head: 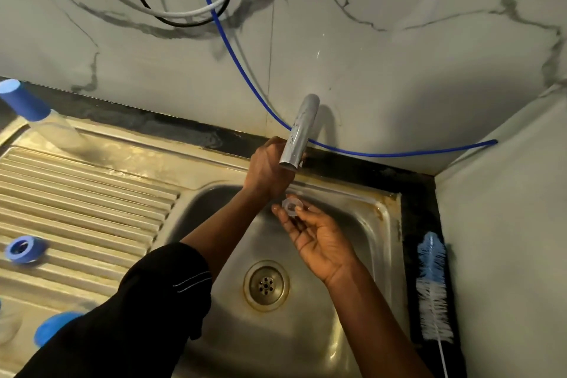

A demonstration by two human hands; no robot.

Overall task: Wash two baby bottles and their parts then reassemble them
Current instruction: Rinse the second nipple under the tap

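My right hand (316, 239) holds a small clear bottle teat (290, 205) at its fingertips, over the steel sink basin (346, 316) and just under the tap spout (299, 132). My left hand (265, 167) reaches behind the spout, its fingers curled and hidden by the spout; what it grips is not visible. A capped baby bottle with a blue top (26, 103) stands at the far left of the drainboard. A blue screw ring (24, 249) lies on the drainboard ribs, and another blue part (53, 327) sits near the front left.
A blue-and-white bottle brush (434, 288) lies on the dark counter strip right of the sink. The drain (266, 285) is at the basin's middle. A blue hose (399, 153) runs along the back wall. Marbled walls close in behind and at the right.
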